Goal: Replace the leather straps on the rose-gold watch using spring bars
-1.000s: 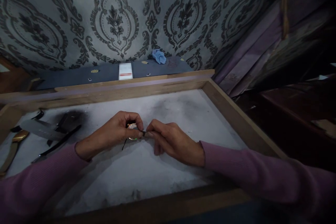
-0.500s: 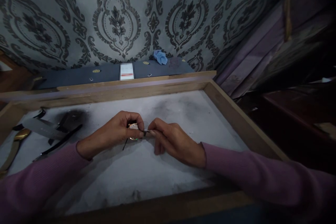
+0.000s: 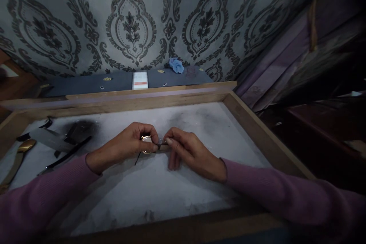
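**Watch (image 3: 147, 140) pinched by left hand (image 3: 120, 148) above a wood-rimmed table (image 3: 128, 198)**

The left fingers (image 3: 149, 127) are closed on the watch, its case gripped between thumb and forefinger. The right hand (image 3: 197, 154) is held just beside it; its thumb and forefinger are brought together on a thin item (image 3: 165, 140) too small to be made out.

The watch is held low over the middle of the table, between the two hands. A pale face and a gold-coloured rim are shown, partly covered by the left thumb. A dark band piece (image 3: 163, 147) is seen between its edge and the right fingers, and a thin dark strip (image 3: 137, 159) is seen below.

The table's white surface is marked with dark smudges and enclosed by a wooden rim (image 3: 251, 133). On its left side are placed a gold-coloured watch (image 3: 27, 145), a black strap (image 3: 71, 153) and a greyish strip (image 3: 48, 139). Beyond the rim, a crumpled blue cloth (image 3: 176, 65) and a blurred white card (image 3: 140, 80) are set on a blue ledge (image 3: 74, 85). The room is dimly lit; the wall (image 3: 94, 4) is covered in grey patterned paper, and purple fabric (image 3: 271, 57) is hung at the right.
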